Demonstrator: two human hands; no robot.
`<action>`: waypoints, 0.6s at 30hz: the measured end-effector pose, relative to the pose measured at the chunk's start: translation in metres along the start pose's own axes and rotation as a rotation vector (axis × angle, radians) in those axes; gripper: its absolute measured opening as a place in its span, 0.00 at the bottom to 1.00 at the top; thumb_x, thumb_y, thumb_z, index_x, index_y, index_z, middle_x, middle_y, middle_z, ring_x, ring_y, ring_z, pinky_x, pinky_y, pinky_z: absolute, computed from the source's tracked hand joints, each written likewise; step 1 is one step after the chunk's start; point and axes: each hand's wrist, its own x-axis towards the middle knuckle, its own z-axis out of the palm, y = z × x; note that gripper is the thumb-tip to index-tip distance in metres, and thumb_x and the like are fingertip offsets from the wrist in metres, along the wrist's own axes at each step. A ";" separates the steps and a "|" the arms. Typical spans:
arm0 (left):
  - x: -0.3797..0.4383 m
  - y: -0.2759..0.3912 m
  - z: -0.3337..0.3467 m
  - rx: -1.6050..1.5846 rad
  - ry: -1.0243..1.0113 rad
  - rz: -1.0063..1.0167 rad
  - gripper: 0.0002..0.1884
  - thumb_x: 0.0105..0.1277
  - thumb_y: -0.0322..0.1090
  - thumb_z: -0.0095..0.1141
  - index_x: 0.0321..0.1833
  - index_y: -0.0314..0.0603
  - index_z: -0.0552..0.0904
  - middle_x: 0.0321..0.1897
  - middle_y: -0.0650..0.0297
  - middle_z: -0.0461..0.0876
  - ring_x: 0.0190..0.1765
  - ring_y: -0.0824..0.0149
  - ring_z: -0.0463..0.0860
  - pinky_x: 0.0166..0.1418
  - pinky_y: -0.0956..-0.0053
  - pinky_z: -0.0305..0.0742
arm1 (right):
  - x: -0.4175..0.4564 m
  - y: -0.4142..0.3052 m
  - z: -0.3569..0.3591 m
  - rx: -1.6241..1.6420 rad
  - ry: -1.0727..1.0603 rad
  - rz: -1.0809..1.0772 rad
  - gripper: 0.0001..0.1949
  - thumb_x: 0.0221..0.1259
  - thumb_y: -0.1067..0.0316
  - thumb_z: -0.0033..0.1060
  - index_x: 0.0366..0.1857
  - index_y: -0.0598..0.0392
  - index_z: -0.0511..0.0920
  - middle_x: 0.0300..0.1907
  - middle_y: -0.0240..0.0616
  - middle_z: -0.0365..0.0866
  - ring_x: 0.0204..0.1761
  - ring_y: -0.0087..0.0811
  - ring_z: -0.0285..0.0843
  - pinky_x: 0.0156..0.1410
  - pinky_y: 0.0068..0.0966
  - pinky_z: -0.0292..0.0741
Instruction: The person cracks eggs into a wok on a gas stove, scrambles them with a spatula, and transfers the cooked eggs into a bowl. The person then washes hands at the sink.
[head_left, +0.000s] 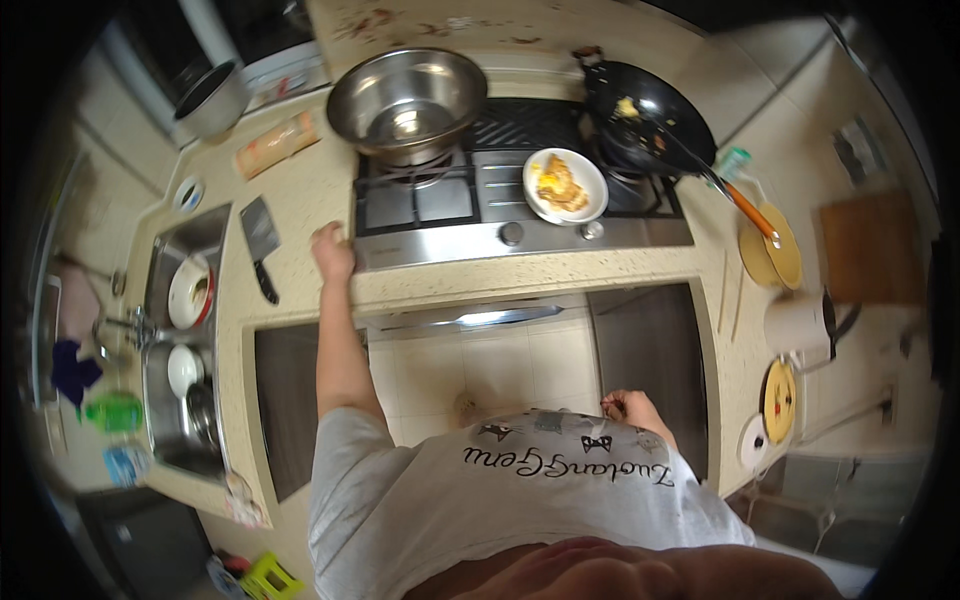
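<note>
My left hand (332, 253) rests on the speckled countertop (300, 202) at the left edge of the gas stove (427, 244), with nothing visible in it. To its left lies a cleaver (260, 229) with a black handle. My right hand (637, 412) hangs near my waist, fingers curled; whether it holds anything is hidden. On the stove stands a white bowl (531, 196) of browned, egg-like food (561, 187). A large steel basin (409, 105) sits over the left burner. Over the right burner, a black wok (679, 120) contains food scraps and an orange-handled spatula (750, 214).
At left, the double sink (176, 244) holds a red-and-white bowl (187, 289) and other dishes. A pot (214, 101) and a wrapped roll-shaped package (276, 145) stand behind. On the right counter are chopsticks (723, 292), a yellow container (757, 251) and a light-coloured jug (795, 324).
</note>
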 end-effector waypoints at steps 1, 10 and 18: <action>-0.001 -0.012 0.002 -0.167 0.079 -0.061 0.18 0.58 0.28 0.53 0.53 0.42 0.77 0.49 0.52 0.77 0.42 0.54 0.79 0.49 0.65 0.74 | 0.002 -0.004 -0.003 -0.017 0.005 -0.026 0.07 0.58 0.65 0.59 0.33 0.56 0.81 0.22 0.44 0.79 0.24 0.34 0.77 0.33 0.32 0.72; -0.161 0.224 -0.040 -1.106 -0.700 -0.224 0.19 0.67 0.36 0.54 0.60 0.43 0.72 0.42 0.65 0.76 0.36 0.76 0.76 0.36 0.84 0.72 | 0.065 -0.024 0.019 0.537 -0.172 -0.353 0.12 0.65 0.57 0.56 0.29 0.54 0.72 0.26 0.27 0.75 0.26 0.18 0.71 0.30 0.19 0.70; -0.273 0.368 -0.007 -0.546 -0.684 0.507 0.31 0.46 0.19 0.62 0.58 0.43 0.74 0.46 0.55 0.71 0.44 0.57 0.78 0.45 0.73 0.77 | 0.046 -0.036 -0.031 1.270 -0.219 -0.116 0.16 0.66 0.55 0.53 0.51 0.53 0.73 0.41 0.30 0.77 0.37 0.22 0.77 0.42 0.21 0.75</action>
